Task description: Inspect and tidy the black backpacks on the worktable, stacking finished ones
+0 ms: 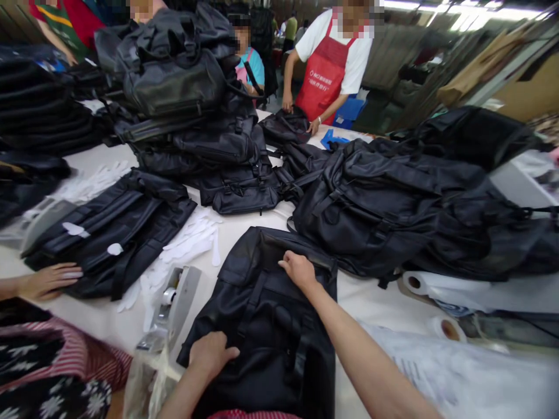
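A black backpack (266, 302) lies flat on the white table in front of me, its straps and buckles facing up. My left hand (210, 354) is at the bag's lower left side, fingers curled on the material and thumb pointing right. Near the top flap, my right hand (299, 270) is closed on the bag's fabric, with the thumb and a bent finger toward the left. The fingertips of both hands are partly hidden.
Black bags are piled at the back left (174, 81) and right (371, 203). White strips (192, 233) and a grey tape dispenser (174, 302) lie to the left. A co-worker's hand (52, 280) touches another bag (117, 233). Opposite stands a person in a red apron (325, 73). Rolls (414, 282) lie right.
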Demonstrator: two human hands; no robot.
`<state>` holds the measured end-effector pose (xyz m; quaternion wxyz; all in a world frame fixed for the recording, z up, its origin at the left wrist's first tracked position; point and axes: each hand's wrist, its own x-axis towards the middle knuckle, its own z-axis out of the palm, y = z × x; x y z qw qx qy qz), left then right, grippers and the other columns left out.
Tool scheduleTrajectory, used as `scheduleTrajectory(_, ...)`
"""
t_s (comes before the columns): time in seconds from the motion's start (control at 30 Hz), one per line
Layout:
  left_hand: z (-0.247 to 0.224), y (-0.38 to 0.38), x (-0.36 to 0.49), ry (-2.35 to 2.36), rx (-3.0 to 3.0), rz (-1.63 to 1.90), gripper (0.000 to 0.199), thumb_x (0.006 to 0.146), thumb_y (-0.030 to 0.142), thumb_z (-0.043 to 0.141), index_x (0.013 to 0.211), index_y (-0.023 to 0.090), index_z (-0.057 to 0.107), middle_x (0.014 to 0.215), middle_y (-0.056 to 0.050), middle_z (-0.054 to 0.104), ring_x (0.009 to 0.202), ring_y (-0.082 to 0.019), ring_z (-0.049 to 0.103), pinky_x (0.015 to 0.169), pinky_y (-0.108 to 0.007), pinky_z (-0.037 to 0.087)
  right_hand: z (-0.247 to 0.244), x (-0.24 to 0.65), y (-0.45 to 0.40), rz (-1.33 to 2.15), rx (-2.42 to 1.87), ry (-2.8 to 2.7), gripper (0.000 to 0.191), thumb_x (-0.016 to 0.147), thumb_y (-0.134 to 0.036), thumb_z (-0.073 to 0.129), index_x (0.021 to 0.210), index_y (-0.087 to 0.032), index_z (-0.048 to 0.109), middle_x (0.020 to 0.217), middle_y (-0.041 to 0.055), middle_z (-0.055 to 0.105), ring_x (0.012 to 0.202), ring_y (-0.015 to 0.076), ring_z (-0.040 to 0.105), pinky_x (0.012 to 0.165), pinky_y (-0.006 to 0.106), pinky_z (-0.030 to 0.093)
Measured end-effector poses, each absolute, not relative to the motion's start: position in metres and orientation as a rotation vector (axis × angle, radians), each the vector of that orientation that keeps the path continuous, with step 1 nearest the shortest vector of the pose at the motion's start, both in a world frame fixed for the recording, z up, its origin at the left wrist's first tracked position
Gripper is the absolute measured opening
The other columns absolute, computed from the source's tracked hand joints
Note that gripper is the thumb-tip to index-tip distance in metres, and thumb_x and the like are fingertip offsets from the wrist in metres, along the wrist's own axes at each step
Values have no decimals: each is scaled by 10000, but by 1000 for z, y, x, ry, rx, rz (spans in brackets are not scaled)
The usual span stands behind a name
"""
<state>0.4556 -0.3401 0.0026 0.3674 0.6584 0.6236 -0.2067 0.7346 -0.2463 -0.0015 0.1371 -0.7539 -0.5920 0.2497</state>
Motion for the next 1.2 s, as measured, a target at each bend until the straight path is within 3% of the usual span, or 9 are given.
scheduleTrajectory(0.07,18,-342,466,1677,1950,-507,264,785,363,578,868,133,679,865,-162,703,884,-322,659,774,-417,470,13,774,-267,680,-2212,-1629,150,867,-357,512,814,-232,575,797,47,665,814,206,620,698,291,391)
scheduleTrajectory(0.17,19,-355,478,1475,2489,-135,463,809,274,573,1249,134,543,1273,-192,585,1187,-314,538,962,-469,429,23,813,-319,717,-2219,-1496,230,895,-359,388,817,-218,552,728,27,654,683,170,627,643,272,432)
scheduleTrajectory(0.3,-17,-362,479,1045,2719,66,655,844,481,532,1403,171,388,1489,-130,383,1355,-278,375,1062,-438,389,13,809,-381,888,-2134,-1431,290,896,-341,321,770,-210,547,640,-8,634,516,131,613,520,235,452)
scheduleTrajectory(0.43,-29,-353,481,1005,2675,-74,645,845,521,513,1360,137,453,1465,-178,401,1354,-325,370,1069,-510,371,9,783,-401,872,-2054,-1477,272,904,-333,355,822,-215,586,728,15,642,662,160,640,623,265,484)
scheduleTrajectory(0.53,-7,-363,498,980,2605,12,445,873,330,505,1293,185,525,1442,-157,440,1350,-339,365,1074,-571,334,15,774,-399,746,-2011,-1548,257,922,-322,368,898,-218,602,871,54,649,852,197,620,792,319,471)
scheduleTrajectory(0.7,15,-416,534,938,2119,22,362,835,141,459,1177,190,570,1187,-98,612,1106,-220,554,1000,-389,438,3,766,-399,757,-1916,-1792,215,894,-209,429,907,-218,644,871,53,653,858,194,611,820,313,474)
scheduleTrajectory(0.8,3,-436,545,1005,1793,26,548,686,93,550,1224,184,498,1137,-86,598,999,-202,570,941,-355,449,-17,761,-404,754,-1983,-1749,287,869,-182,453,1113,-180,605,948,94,645,919,221,602,882,362,468)
scheduleTrajectory(0.9,-15,-438,550,1074,1451,148,516,657,76,527,1159,180,464,958,-30,579,779,-130,554,775,-272,465,-31,757,-408,753,-2032,-1697,400,864,-164,441,1255,-171,520,1011,119,623,959,227,592,905,376,460)
scheduleTrajectory(1.2,-34,-420,556,1015,1332,121,680,635,37,432,1294,202,464,756,32,536,596,-90,481,577,-194,413,-38,759,-395,842,-2102,-1524,221,841,-167,428,957,-199,614,804,37,641,814,173,619,754,292,480)
